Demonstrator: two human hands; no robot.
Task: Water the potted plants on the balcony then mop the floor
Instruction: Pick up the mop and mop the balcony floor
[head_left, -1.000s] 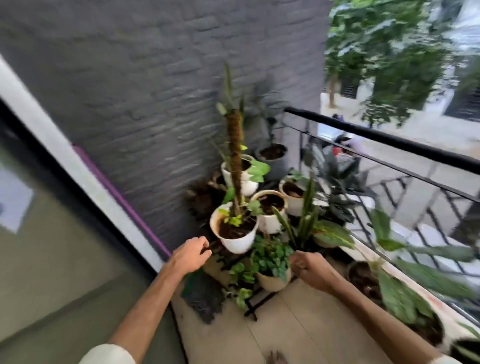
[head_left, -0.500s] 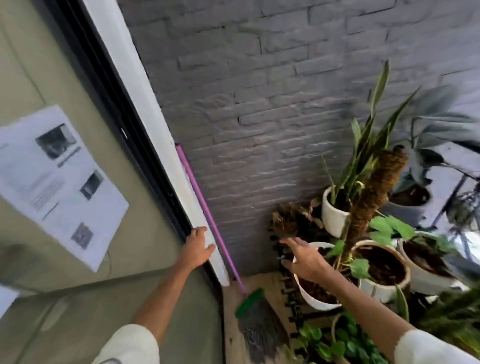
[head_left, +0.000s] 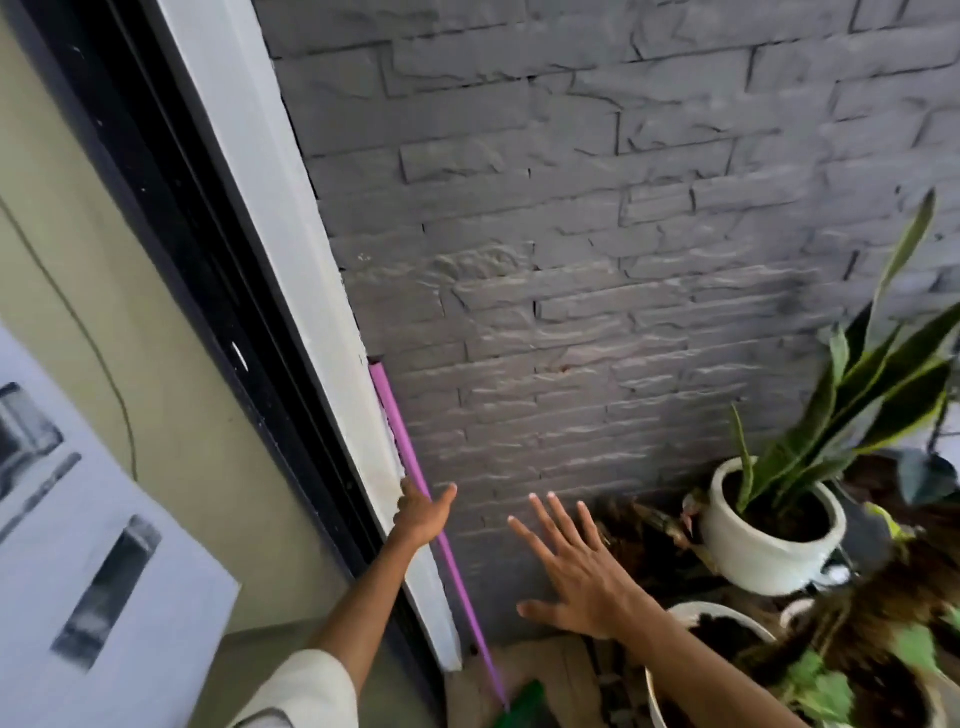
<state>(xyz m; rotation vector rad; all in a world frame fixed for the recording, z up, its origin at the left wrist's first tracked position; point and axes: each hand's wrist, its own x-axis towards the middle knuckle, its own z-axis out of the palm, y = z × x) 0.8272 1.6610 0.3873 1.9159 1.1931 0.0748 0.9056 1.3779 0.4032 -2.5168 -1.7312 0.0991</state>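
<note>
Purple mop handle reached for beside the door frame.

The mop handle (head_left: 415, 483), leaned along the white door frame (head_left: 291, 291) against the grey brick wall (head_left: 571, 208), is met by the left hand (head_left: 422, 514), apparently not yet closed round it. The right hand (head_left: 582, 577) is spread, holding nothing, near the white pot (head_left: 769, 551).

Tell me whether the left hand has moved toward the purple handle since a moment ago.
Yes. The left hand has shifted from the white door frame across to the purple handle.

The tan floor (head_left: 540, 675) carries white plant pots (head_left: 769, 540) and a purple-handled mop (head_left: 415, 483).
</note>
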